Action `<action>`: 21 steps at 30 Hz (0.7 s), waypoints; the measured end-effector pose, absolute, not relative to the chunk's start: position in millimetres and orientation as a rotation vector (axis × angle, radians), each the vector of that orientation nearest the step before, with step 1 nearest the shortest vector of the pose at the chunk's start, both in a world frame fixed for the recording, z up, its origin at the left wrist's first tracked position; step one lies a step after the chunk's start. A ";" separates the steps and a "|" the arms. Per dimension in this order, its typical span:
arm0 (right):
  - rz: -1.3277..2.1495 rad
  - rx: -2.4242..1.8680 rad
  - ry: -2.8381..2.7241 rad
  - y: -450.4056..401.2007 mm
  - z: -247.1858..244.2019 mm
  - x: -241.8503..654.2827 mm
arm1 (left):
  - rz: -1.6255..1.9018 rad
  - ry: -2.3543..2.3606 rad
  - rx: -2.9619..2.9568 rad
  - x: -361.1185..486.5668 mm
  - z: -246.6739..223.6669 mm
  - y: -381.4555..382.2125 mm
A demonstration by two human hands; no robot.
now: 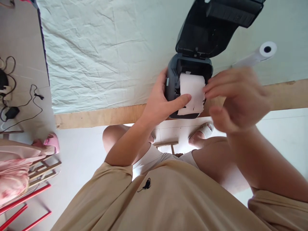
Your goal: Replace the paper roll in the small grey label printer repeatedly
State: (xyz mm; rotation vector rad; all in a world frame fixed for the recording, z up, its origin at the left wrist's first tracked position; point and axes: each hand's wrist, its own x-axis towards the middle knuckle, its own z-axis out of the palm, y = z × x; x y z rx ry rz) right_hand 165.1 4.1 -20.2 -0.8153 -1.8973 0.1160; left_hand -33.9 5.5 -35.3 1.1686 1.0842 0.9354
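A dark printer lies at the table's front edge with its black lid swung open away from me. White paper sits in its compartment and reaches over the front edge. My left hand holds the printer's left side, the thumb lying across the paper. Slightly blurred, my right hand is at the printer's right side, fingers apart, its fingertips at the paper's right edge; whether they touch it I cannot tell. Behind that hand lies a white paper roll with a black core.
A pale green cloth covers the table, leaving a wooden edge strip bare. To the left are cables with a black adapter on the floor, a person's pink slipper, a wooden rack and red bars.
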 end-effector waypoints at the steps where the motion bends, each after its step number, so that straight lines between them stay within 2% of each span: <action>1: 0.125 -0.859 -1.824 6.5 -20.2 166.8 | 0.947 1.059 1.141 -34.3 -35.2 5.8; 6: 0.461 -1.147 -1.754 14.4 -17.3 173.6 | 0.964 1.016 1.075 -34.8 -32.1 7.1; 11: 0.606 -1.011 -1.605 16.5 -27.7 180.6 | 0.986 1.015 1.040 -34.5 -31.1 6.1; 17: 1.062 -1.034 -1.612 16.4 -41.0 182.5 | 1.007 0.924 1.045 -33.0 -31.2 4.4; 21: 1.083 -1.089 -1.642 19.4 -42.1 183.2 | 1.050 0.995 0.904 -21.8 -17.7 0.4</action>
